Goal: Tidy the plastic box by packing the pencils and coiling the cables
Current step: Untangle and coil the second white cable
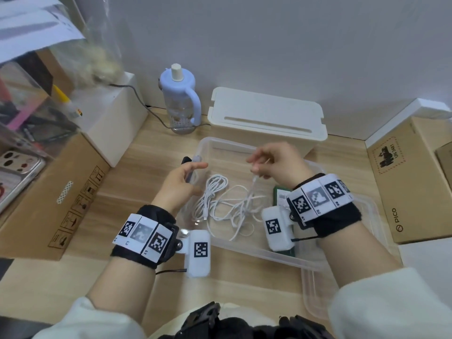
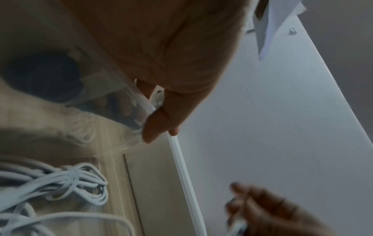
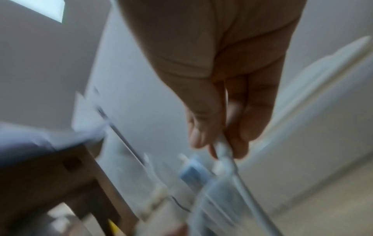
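Note:
A clear plastic box (image 1: 247, 252) sits on the wooden table with a loose tangle of white cables (image 1: 220, 201) inside. My right hand (image 1: 256, 166) hovers over the box's far side and pinches one cable end, which hangs down to the tangle; the right wrist view shows that cable (image 3: 224, 147) between thumb and fingers. My left hand (image 1: 195, 172) is at the box's left wall, thumb inside and fingers curled round the rim (image 2: 175, 146). A green packet (image 1: 281, 194) lies in the box, partly hidden under my right wrist. The left wrist view shows the cables (image 2: 70, 180).
A cream lidded box (image 1: 266, 113) stands right behind the plastic box, with a lilac bottle (image 1: 179, 94) to its left. Cardboard boxes flank the table at the left (image 1: 61, 199) and right (image 1: 411, 182). A clear lid (image 1: 315, 289) lies at the near right.

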### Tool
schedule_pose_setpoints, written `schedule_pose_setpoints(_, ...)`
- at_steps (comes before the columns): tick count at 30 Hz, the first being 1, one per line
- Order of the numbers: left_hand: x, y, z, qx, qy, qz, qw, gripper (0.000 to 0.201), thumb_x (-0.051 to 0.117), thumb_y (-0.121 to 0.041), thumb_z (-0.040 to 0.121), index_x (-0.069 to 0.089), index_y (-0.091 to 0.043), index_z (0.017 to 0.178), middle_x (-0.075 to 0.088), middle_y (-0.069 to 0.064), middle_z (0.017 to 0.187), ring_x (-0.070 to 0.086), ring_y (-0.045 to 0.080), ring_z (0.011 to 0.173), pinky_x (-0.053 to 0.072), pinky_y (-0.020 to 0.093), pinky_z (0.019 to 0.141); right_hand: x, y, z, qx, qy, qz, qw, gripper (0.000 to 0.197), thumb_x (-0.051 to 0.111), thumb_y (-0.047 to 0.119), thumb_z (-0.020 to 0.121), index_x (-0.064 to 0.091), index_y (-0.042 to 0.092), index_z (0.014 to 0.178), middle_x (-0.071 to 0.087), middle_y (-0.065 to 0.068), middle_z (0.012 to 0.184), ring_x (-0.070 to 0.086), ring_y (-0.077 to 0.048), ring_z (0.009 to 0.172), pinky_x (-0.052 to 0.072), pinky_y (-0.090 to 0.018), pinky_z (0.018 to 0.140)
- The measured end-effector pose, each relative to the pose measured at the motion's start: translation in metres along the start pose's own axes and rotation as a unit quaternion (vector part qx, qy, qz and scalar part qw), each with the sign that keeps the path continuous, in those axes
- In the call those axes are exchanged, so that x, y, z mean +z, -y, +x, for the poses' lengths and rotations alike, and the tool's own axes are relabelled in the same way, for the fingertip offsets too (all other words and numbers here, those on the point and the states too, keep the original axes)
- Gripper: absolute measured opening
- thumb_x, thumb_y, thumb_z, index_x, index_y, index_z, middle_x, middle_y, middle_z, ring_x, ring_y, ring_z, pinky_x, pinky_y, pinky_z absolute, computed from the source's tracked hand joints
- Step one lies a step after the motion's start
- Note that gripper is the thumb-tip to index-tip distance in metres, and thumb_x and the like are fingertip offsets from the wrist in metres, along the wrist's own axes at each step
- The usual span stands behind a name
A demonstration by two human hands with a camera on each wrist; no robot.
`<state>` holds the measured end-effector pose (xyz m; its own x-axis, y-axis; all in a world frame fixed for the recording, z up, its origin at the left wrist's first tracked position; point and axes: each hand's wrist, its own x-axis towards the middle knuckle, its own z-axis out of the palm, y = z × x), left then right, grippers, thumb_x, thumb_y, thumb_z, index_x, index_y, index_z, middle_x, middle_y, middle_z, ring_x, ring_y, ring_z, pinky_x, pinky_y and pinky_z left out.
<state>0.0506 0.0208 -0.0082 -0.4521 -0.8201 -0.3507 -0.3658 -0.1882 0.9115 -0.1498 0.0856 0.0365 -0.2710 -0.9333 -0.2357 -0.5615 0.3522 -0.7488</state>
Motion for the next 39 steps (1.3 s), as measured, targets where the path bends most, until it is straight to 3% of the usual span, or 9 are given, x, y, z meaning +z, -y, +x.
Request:
schedule_pose_setpoints(5,0.015,-0.029,-0.016,0.135,0.044,0.0,0.99,0.036,0.07,-0.022,0.078,0.061,-0.03,0.112,0.05,-0.009,0.133,0.044,0.007,0.124,0.029,0.03,0.107,-0.018,0.04,-0.031,-0.104,-0.124,0.21,0.964,0.021,0.064,-0.004,0.078,0.063,0.017,0.076,0.061,-0.002,0.071,0.062,-0.003,0.056,0.055,-0.017,0.058)
schedule_pose_setpoints(8,0.033,-0.056,-0.026,0.179,0.159,-0.097,0.966,0.021,0.059,-0.017,0.086,0.064,-0.018,0.106,0.068,-0.001,0.103,0.062,0.009,0.102,0.047,0.027,0.095,-0.023,0.052,-0.043,-0.121,-0.151,0.286,0.938,0.015,0.063,-0.003,0.079,0.065,0.011,0.078,0.063,-0.006,0.072,0.064,-0.007,0.059,0.056,-0.018,0.059)
schedule_pose_setpoints(11,0.043,-0.067,-0.023,0.223,0.158,-0.068,0.959,0.013,0.052,-0.012,0.091,0.065,-0.013,0.088,0.069,-0.002,0.074,0.063,0.008,0.08,0.047,0.023,0.086,-0.03,0.056,-0.052,-0.137,-0.21,0.348,0.903,0.013,0.061,-0.001,0.082,0.065,0.011,0.08,0.064,-0.005,0.073,0.064,-0.006,0.061,0.055,-0.017,0.06)
schedule_pose_setpoints(16,0.04,-0.047,-0.009,0.153,0.153,-0.018,0.976,0.016,0.051,-0.012,0.092,0.066,-0.012,0.087,0.067,-0.004,0.081,0.061,-0.007,0.069,0.045,0.008,0.07,-0.052,0.045,-0.06,-0.138,-0.328,0.399,0.845,0.012,0.056,0.004,0.087,0.062,0.014,0.084,0.059,-0.003,0.074,0.061,-0.007,0.062,0.054,-0.016,0.06)
schedule_pose_setpoints(20,0.042,-0.039,-0.009,0.077,0.147,-0.039,0.985,0.029,0.043,-0.023,0.096,0.067,-0.011,0.083,0.069,-0.003,0.074,0.062,0.001,0.061,0.046,0.014,0.059,-0.049,0.035,-0.058,-0.097,-0.351,0.354,0.861,0.006,0.059,0.014,0.088,0.061,0.009,0.086,0.055,-0.001,0.065,0.055,-0.003,0.051,0.051,-0.017,0.048)
schedule_pose_setpoints(24,0.044,-0.049,-0.015,0.028,0.175,-0.153,0.972,0.033,0.039,-0.024,0.098,0.056,-0.009,0.074,0.069,0.013,0.076,0.068,0.018,0.058,0.054,0.024,0.049,-0.035,0.027,-0.053,-0.082,-0.307,0.304,0.898,0.008,0.066,0.012,0.081,0.062,0.013,0.074,0.057,-0.003,0.06,0.053,-0.005,0.044,0.049,-0.017,0.046)
schedule_pose_setpoints(31,0.042,-0.055,-0.02,0.063,0.232,-0.206,0.949,0.01,0.062,-0.007,0.075,0.06,-0.006,0.085,0.072,0.008,0.081,0.07,0.017,0.072,0.057,0.027,0.069,-0.014,0.019,-0.046,-0.092,-0.224,0.308,0.92,0.024,0.069,-0.003,0.074,0.062,0.01,0.092,0.059,0.003,0.071,0.061,-0.007,0.059,0.056,-0.023,0.067)
schedule_pose_setpoints(36,0.041,-0.062,-0.019,0.112,0.196,-0.265,0.938,0.017,0.053,0.012,0.079,0.054,-0.005,0.081,0.07,0.003,0.071,0.07,0.014,0.068,0.057,0.024,0.066,-0.007,0.016,-0.046,-0.075,0.001,0.243,0.967,0.073,0.059,0.019,0.085,0.016,0.022,0.144,0.067,0.006,0.089,0.065,-0.001,0.085,0.048,-0.01,0.082)
schedule_pose_setpoints(39,0.038,-0.064,-0.018,0.125,0.146,-0.304,0.933,0.016,0.053,0.009,0.081,0.053,-0.006,0.079,0.071,0.001,0.072,0.07,0.012,0.066,0.056,0.021,0.06,-0.008,0.014,-0.048,-0.072,0.109,0.18,0.975,0.049,0.061,0.016,0.083,0.045,0.02,0.129,0.067,0.014,0.086,0.063,0.008,0.079,0.047,-0.009,0.077)
